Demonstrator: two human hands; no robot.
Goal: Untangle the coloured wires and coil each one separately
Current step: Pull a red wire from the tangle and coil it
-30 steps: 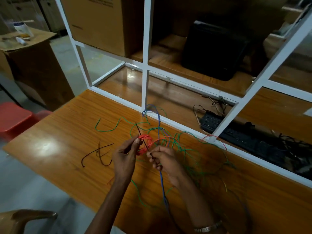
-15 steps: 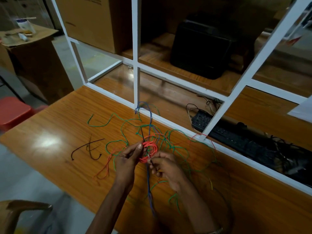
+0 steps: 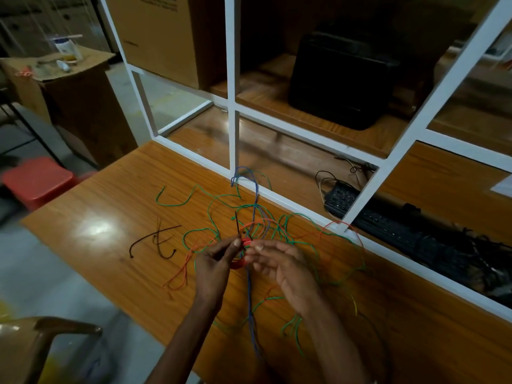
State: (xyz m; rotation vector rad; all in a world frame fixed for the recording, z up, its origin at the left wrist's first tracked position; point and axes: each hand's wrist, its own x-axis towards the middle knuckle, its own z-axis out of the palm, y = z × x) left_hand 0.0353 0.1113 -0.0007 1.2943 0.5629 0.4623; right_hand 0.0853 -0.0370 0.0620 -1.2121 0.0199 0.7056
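The small red coil (image 3: 243,254) sits at the centre of the tangle on the wooden table (image 3: 116,217), held up between both hands so its loops stay bunched. The left hand (image 3: 214,263) pinches the coil's left side with thumb and fingers, apparently along with a thin black tie (image 3: 237,224) that sticks up beyond the coil, probably meant to bind it. The right hand (image 3: 279,261) meets the coil from the right, fingertips curled onto it, though exactly what they grip cannot be told. A blue wire (image 3: 254,206) runs past the coil, from the white frame (image 3: 291,200) beyond it down towards the table's near edge. Green wire (image 3: 199,191) sprawls loose all round the coil, and red strands (image 3: 180,275) trail to its left. Further left of the coil lie spare black ties (image 3: 155,241), within easy reach.
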